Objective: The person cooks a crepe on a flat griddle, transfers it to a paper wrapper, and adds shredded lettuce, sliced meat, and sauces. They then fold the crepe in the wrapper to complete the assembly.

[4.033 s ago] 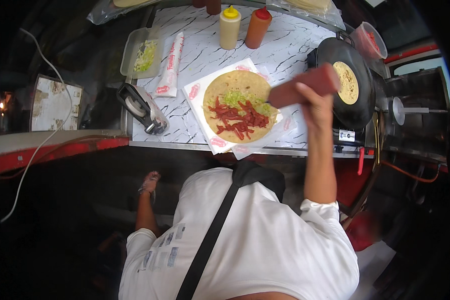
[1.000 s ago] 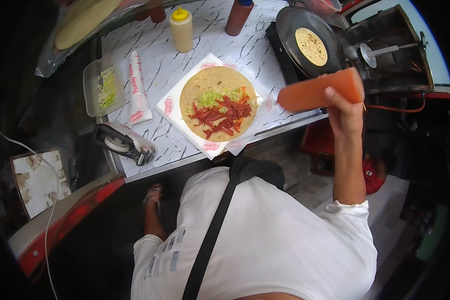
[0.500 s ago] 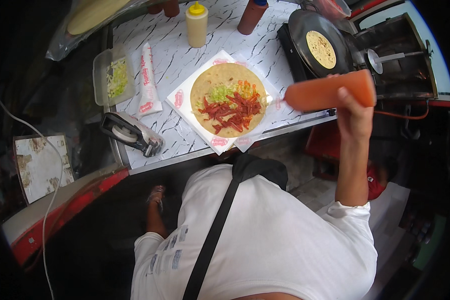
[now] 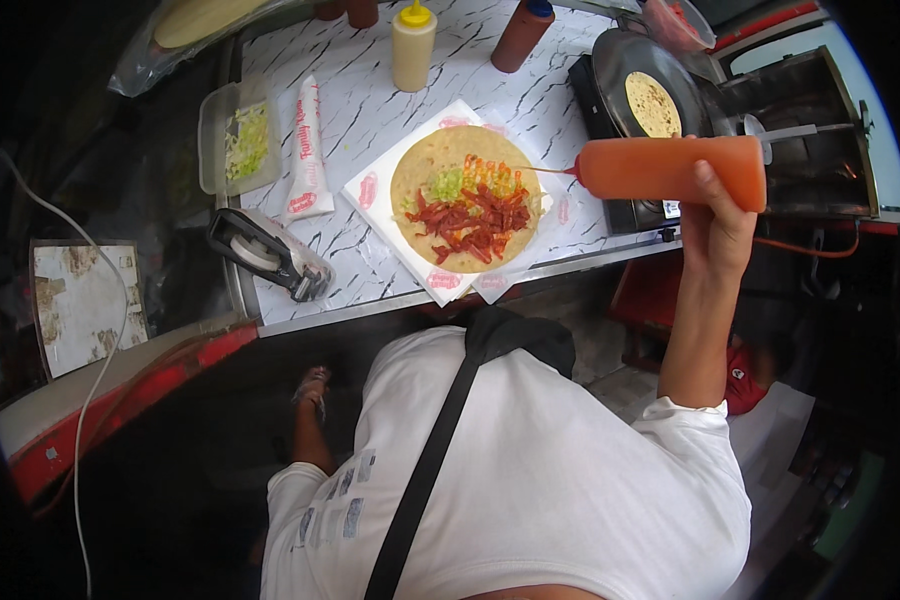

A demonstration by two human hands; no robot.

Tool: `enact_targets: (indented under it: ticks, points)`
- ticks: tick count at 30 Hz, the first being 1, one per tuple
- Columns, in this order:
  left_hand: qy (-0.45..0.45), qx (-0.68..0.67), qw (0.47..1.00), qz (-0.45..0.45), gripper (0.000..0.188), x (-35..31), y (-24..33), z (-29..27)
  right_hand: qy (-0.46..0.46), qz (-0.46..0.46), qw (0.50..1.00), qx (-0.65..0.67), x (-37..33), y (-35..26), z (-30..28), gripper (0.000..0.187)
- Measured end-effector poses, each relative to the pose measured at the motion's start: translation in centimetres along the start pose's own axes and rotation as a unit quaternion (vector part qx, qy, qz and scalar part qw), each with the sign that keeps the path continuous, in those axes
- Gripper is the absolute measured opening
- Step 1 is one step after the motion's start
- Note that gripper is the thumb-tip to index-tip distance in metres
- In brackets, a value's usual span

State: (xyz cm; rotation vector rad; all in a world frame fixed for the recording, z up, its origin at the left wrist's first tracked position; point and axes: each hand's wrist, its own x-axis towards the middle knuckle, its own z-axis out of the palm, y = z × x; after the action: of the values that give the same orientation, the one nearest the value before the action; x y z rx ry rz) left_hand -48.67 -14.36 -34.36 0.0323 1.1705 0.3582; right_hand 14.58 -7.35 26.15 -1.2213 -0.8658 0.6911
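My right hand (image 4: 722, 230) is wrapped round an orange squeeze bottle (image 4: 660, 170), tipped on its side with its red nozzle pointing left. A thin stream of sauce runs from the nozzle to a round flatbread (image 4: 425, 165). On the bread lie reddish-brown meat strips (image 4: 470, 222), shredded pale-green vegetable (image 4: 447, 185) and orange sauce lines (image 4: 492, 170). Beneath it is white printed paper (image 4: 370, 190), set cornerwise on the marbled counter (image 4: 350, 60). My left hand (image 4: 313, 385) hangs low beside my body, below the counter edge; its fingers are too dark to make out.
Left of the bread are a wrapped roll (image 4: 310, 150), a tub of shredded vegetable (image 4: 210, 140) and a tape dispenser (image 4: 270, 255). Behind stand a yellow-capped bottle (image 4: 412, 50) and a blue-capped bottle (image 4: 520, 38). Another flatbread (image 4: 653, 103) lies on a dark pan (image 4: 610, 60).
The squeeze bottle has levelled out and moved slightly right. Its sauce stream now reaches the bread's upper right, where more orange lines show. The view has shifted slightly.
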Motion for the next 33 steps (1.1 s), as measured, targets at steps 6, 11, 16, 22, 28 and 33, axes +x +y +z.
enact_targets:
  ticks: [6, 11, 16, 22, 28, 33]
  points:
    - [0.157, 0.296, 0.930, 0.151, 0.015, 0.3, -1.9, -0.1, 0.000, 0.021, 1.000, 0.020, 0.2, 0.5, 1.0, 0.039]
    - [-0.154, -0.196, 0.963, -0.104, 0.020, 1.0, -1.5, -0.3, -0.037, 0.008, 0.999, 0.035, 0.7, 1.6, 1.6, 0.037]
    - [0.192, 0.403, 0.888, 0.108, 0.018, -2.1, -2.6, 1.3, -0.085, 0.020, 0.996, 0.021, 1.7, 2.9, 2.1, 0.038]
    - [0.251, 0.346, 0.902, 0.055, 0.018, -4.6, -3.4, 3.5, -0.109, 0.019, 0.993, 0.045, 2.9, 2.9, 2.7, 0.036]
    - [0.208, 0.265, 0.936, 0.101, 0.016, -2.8, -6.9, 2.1, -0.065, -0.019, 0.996, 0.060, 3.2, 1.8, 0.7, 0.032]
    - [0.233, 0.305, 0.916, 0.117, 0.013, -0.9, -8.9, 1.8, -0.074, -0.004, 0.996, 0.048, 2.6, 1.3, -1.8, 0.035]
